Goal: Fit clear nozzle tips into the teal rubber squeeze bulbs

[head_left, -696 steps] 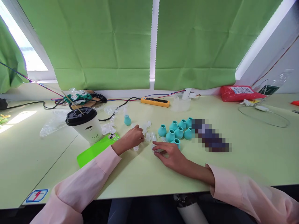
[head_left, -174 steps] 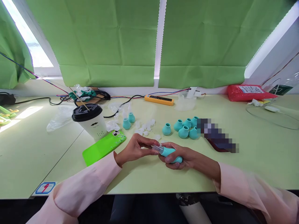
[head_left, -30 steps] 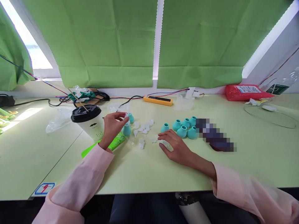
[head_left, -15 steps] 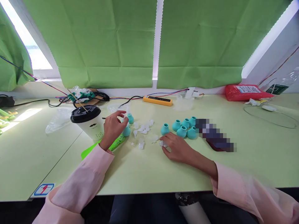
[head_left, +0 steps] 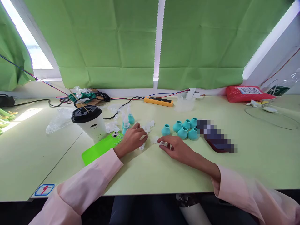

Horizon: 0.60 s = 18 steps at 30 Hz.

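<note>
My left hand point(head_left: 134, 138) is over the left part of the small translucent white pieces point(head_left: 148, 126), fingers bent down; what its fingertips touch is hidden. My right hand point(head_left: 175, 147) rests on the table with thumb and forefinger around a small translucent piece point(head_left: 164, 144). Just beyond it stands a single teal pot-shaped piece point(head_left: 166, 130), and several more teal pieces point(head_left: 182, 132) cluster to its right. Beside my left hand are other teal pieces point(head_left: 131, 119), some with translucent parts in their tops.
A lidded paper cup point(head_left: 91, 125) stands at the left, behind a bright green phone case point(head_left: 100, 149). At the right lies a blurred-out dark phone point(head_left: 217, 140). Further back are an orange power strip point(head_left: 158, 101), cables and a red package point(head_left: 248, 93).
My left hand has moved right and nearer to me, from the teal pieces by the cup to the translucent pieces, uncovering the green case. My right hand has hardly moved.
</note>
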### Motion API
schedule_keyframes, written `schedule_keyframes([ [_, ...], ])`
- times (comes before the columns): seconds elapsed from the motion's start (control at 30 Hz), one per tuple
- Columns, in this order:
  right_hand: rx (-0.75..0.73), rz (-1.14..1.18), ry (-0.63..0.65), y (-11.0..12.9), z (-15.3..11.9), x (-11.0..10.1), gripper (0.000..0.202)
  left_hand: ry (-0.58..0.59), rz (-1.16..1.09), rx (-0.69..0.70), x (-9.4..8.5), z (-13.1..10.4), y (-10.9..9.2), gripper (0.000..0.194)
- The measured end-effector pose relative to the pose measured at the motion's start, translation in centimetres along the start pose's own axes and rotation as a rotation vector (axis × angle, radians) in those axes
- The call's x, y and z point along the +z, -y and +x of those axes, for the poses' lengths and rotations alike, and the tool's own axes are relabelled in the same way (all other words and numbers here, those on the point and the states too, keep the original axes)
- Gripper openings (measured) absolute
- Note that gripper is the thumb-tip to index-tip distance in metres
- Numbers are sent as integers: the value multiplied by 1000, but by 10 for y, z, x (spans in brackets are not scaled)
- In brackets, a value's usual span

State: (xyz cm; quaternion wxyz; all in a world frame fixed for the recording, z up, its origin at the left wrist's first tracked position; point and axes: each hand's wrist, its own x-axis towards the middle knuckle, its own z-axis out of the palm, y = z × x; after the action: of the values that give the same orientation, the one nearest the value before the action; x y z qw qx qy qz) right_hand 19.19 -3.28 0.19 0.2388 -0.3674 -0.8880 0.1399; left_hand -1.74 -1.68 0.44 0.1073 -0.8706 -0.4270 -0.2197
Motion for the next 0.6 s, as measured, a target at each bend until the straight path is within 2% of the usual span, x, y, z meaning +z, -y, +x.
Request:
schedule_keyframes([
  [0.07,32,120,-11,2,0,-1,17,119,-9,-72,5,1,-6,20],
  [0.13,72,214,-10,3,-1,-2,17,164,-17,-161,8,3,-10,20],
  [0.27,143,348,23,6,-2,-3,18,178,-68,-295,11,7,-13,17],
  [0.4,237,522,81,6,0,-3,23,157,-103,-319,16,10,-12,17],
  [0.47,308,651,107,5,1,-2,26,69,-169,-289,16,9,-12,17],
  [0.6,412,880,110,3,4,-1,34,-277,-558,-181,5,4,-19,10],
])
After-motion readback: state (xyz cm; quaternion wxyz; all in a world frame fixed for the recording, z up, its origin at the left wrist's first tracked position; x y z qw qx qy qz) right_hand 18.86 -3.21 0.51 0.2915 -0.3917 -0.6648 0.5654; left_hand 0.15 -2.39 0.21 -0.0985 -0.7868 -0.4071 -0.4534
